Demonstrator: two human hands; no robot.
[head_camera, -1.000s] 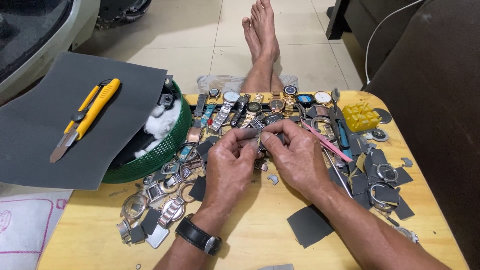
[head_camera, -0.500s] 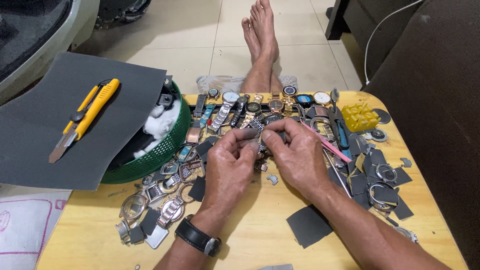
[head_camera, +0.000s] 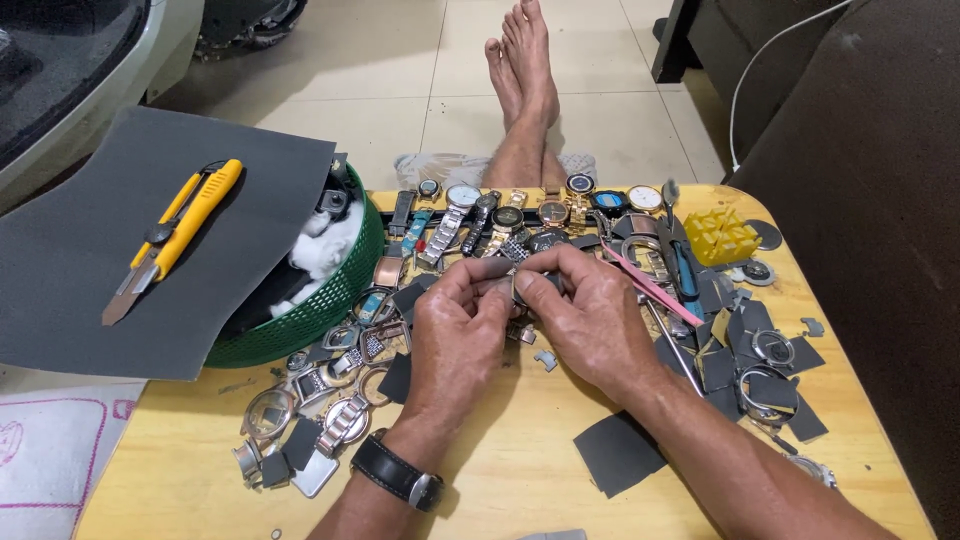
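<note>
Spread across a wooden table (head_camera: 520, 470) are watches (head_camera: 462, 200) and grey scraps. At its middle, a small metal watch part (head_camera: 512, 291) is pinched between fingertips of the left hand (head_camera: 455, 335) and right hand (head_camera: 590, 315).

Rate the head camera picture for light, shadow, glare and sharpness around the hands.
Head view: even, soft indoor light; the left hand and right hand cast only a faint shadow on the wooden table. Mild glare on the floor tiles. Watches look sharp; the small part pinched between the fingers is too hidden to make out.
</note>
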